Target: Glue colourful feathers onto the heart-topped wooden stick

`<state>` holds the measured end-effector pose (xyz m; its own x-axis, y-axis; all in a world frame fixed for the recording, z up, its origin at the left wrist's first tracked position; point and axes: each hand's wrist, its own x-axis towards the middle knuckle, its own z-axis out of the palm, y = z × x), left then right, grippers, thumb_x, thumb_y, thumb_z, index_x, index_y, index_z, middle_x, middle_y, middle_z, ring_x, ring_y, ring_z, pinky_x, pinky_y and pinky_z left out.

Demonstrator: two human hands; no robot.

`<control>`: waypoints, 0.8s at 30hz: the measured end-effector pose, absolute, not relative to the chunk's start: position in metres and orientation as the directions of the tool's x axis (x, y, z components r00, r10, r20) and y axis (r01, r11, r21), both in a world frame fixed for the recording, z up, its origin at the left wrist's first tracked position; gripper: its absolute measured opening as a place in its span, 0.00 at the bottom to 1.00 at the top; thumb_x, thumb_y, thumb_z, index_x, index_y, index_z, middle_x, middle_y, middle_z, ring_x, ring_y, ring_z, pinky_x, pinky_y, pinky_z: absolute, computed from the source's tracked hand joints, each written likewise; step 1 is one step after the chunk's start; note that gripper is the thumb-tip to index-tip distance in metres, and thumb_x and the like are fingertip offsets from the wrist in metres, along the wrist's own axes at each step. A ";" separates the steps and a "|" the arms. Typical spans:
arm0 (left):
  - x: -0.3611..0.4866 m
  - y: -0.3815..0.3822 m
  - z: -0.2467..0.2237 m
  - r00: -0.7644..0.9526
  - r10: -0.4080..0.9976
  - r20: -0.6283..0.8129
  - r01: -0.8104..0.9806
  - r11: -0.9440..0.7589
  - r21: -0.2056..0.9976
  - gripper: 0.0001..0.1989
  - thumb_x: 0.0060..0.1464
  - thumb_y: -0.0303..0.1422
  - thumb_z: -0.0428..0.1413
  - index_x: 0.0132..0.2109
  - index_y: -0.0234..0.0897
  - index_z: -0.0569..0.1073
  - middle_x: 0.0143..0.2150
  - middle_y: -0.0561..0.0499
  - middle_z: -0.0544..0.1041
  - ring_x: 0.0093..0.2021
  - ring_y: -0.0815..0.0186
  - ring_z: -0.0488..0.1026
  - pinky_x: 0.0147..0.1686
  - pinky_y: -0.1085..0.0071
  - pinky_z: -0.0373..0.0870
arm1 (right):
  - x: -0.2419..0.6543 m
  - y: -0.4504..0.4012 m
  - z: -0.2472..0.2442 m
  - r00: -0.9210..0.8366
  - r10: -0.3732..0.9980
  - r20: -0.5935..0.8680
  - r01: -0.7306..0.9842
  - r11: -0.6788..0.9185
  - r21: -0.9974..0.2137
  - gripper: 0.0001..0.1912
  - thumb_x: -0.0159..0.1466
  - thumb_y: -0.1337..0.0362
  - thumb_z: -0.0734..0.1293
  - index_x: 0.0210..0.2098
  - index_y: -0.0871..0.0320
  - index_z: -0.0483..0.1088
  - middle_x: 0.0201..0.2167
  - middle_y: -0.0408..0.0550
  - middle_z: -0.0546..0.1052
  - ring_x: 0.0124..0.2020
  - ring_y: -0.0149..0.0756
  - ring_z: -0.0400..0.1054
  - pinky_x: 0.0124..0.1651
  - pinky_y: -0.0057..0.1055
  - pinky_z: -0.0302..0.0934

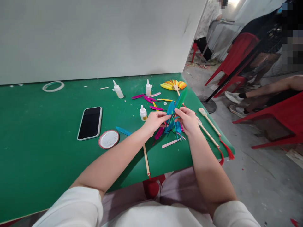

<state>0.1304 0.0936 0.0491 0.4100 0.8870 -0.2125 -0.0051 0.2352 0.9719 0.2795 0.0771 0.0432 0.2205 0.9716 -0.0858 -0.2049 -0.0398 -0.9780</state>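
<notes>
Both hands meet over the right part of the green table (59, 119), and it's close finger work. The left hand (155, 122) has thumb and fingertips drawn together in a pinch at a blue feather (170, 107); the right hand (187, 120), just beside it, nips a green feather (182, 97) that slants up to the far right. How their lower ends meet is hidden by the fingers.

Under the hands — a tangle of blue strands (178, 130), with a magenta feather (158, 134) on the left and a pink stick (170, 143) on the near side. Beyond them stands a trio of white bottles (143, 114), magenta feathers scattered about, and at the far right a yellow-orange fan (174, 84) lies spread.

To the right, two pale handles (210, 122) trail red tassels (227, 148) at the table edge; another wooden handle (146, 160) lies near the person. Left of the arms — a round dish (109, 139), and beside it a dark-screened phone (90, 123).
</notes>
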 end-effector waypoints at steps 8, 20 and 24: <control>0.127 0.099 0.052 0.324 0.938 -0.122 -0.086 0.158 0.984 0.13 0.43 0.38 0.62 0.33 0.33 0.74 0.29 0.52 0.73 0.29 0.70 0.70 0.29 0.71 0.72 | 0.279 0.071 0.047 0.052 0.992 -0.114 -0.088 -0.109 -0.990 0.15 0.46 0.55 0.72 0.20 0.58 0.67 0.16 0.39 0.69 0.18 0.25 0.64 0.22 0.25 0.65; 0.128 0.100 0.051 0.324 0.940 -0.111 -0.031 0.128 0.991 0.10 0.44 0.34 0.60 0.32 0.31 0.73 0.28 0.52 0.71 0.26 0.72 0.68 0.26 0.73 0.71 | 0.275 0.068 0.049 0.015 0.995 -0.097 0.058 -0.097 -0.994 0.13 0.47 0.56 0.72 0.22 0.60 0.69 0.16 0.39 0.70 0.19 0.27 0.66 0.26 0.25 0.66; 0.128 0.102 0.049 0.308 0.947 -0.089 -0.059 0.113 0.992 0.09 0.43 0.34 0.60 0.29 0.31 0.71 0.25 0.54 0.69 0.24 0.73 0.67 0.24 0.74 0.71 | 0.273 0.068 0.050 0.021 0.993 -0.114 0.043 -0.115 -0.992 0.13 0.47 0.57 0.72 0.24 0.60 0.70 0.17 0.39 0.71 0.20 0.26 0.67 0.27 0.24 0.67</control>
